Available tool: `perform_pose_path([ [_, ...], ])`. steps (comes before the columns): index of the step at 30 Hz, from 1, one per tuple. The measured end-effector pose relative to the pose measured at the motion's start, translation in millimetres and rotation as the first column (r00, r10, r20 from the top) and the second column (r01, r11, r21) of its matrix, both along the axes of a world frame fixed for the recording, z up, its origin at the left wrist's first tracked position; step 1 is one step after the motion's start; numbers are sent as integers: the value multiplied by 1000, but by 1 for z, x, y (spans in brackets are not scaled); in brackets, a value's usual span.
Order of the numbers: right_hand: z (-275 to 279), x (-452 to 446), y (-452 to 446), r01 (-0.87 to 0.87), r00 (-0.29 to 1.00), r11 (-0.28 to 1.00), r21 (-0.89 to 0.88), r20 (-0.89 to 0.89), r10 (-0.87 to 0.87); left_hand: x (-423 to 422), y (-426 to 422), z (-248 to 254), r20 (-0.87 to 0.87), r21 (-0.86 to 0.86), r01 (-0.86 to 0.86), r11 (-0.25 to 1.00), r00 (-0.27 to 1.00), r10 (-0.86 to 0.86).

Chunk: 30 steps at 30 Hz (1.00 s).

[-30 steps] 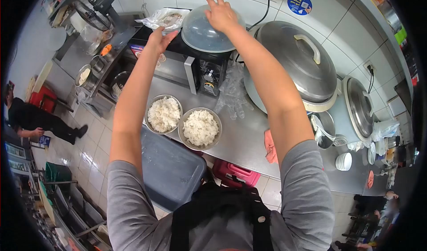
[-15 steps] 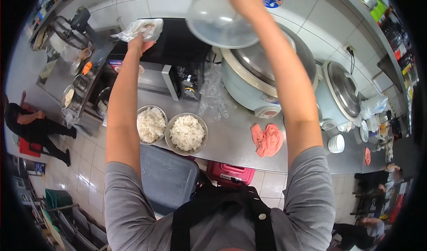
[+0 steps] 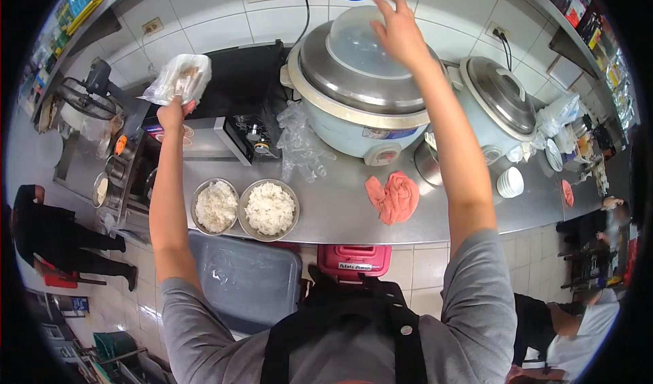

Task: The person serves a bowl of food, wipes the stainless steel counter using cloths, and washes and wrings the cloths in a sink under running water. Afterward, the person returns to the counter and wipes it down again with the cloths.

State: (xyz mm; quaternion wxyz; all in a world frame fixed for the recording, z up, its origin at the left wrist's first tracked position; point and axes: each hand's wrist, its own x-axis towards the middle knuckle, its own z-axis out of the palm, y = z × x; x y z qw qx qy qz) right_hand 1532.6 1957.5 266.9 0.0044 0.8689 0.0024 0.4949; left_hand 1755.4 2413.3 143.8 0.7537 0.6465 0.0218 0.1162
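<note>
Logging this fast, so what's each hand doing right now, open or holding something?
Left hand: holding the white plastic bag; contents unclear.
Right hand: open, fingers spread at the translucent cover; contact can't be told.

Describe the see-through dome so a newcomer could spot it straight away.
Find the larger rice cooker by the tiled wall. Over its metal lid, near the person's right hand, is the dome. It is pale and see-through, unlike the opaque lid.

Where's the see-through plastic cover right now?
In the head view, the cover is near the top, just right of centre, on the big cooker's lid, beside the right hand.
</note>
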Motion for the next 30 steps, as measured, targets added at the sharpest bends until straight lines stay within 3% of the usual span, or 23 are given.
perform_pose_path([
  [2, -8, -48, 45, -258, 962, 963, 76, -74, 263, -34, 5, 12, 32, 160, 91, 983, 995, -97],
  [4, -31, -93, 94, -393, 802, 792, 466, -247, 544, -85, 4, 29, 16, 252, 170, 953, 984, -180],
  [6, -63, -129, 130, -328, 618, 557, 763, -272, 737, -137, -5, 41, -19, 274, 245, 930, 968, -250],
  [8, -109, -145, 149, -235, 463, 211, 949, -81, 883, -198, -26, 46, -18, 242, 304, 922, 951, -309],
  [9, -129, -155, 158, -237, 453, 202, 950, -76, 888, -228, -38, 44, -13, 220, 332, 917, 941, -338],
  [11, -157, -179, 166, -39, 443, -308, 950, 293, 847, -268, -61, 13, -38, 141, 357, 923, 934, -356],
  [12, -164, -196, 165, -41, 447, -304, 952, 290, 846, -292, -75, -1, -52, 146, 369, 918, 930, -365],
  [14, -177, -231, 154, 41, 466, -625, 780, 538, 702, -345, -106, -25, -93, 210, 385, 899, 923, -373],
  [15, -183, -247, 140, 39, 485, -624, 780, 532, 695, -373, -123, -36, -120, 268, 388, 882, 922, -368],
  [17, -195, -282, 107, 47, 601, -669, 742, 514, 612, -420, -159, -71, -107, 178, 451, 875, 892, -438],
  [19, -206, -325, 71, 42, 639, -684, 728, 506, 579, -466, -197, -96, -62, 103, 482, 870, 876, -478],
  [22, -216, -395, 29, 54, 715, -649, 759, 424, 556, -523, -241, -124, -161, 296, 544, 785, 838, -521],
  [25, -232, -457, -13, 40, 778, -616, 787, 363, 514, -572, -289, -140, -218, 214, 615, 759, 788, -576],
  [27, -253, -494, -33, 3, 828, -602, 799, 336, 449, -594, -311, -150, -273, 232, 731, 642, 682, -678],
  [30, -263, -539, -60, -25, 876, -591, 806, 303, 376, -626, -348, -154, -391, -70, 833, 549, 484, -783],
])
